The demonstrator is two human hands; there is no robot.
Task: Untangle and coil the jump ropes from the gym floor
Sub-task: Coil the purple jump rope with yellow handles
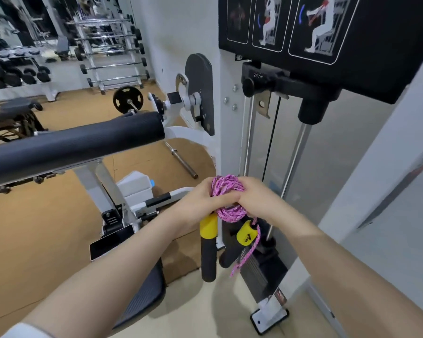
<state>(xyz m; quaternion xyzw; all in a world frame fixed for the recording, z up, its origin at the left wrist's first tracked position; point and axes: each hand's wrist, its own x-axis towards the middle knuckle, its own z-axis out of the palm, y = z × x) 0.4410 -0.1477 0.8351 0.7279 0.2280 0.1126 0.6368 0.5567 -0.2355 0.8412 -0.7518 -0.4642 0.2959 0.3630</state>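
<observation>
Both hands, left point(200, 203) and right point(257, 200), grip the coiled pink jump rope point(226, 189); its two yellow-and-black handles point(208, 247) hang below, seemingly free.

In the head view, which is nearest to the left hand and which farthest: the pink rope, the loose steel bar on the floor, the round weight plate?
1. Pink rope: gripped in the left hand.
2. Steel bar: on the floor beyond the hands.
3. Weight plate: far back, left.
</observation>
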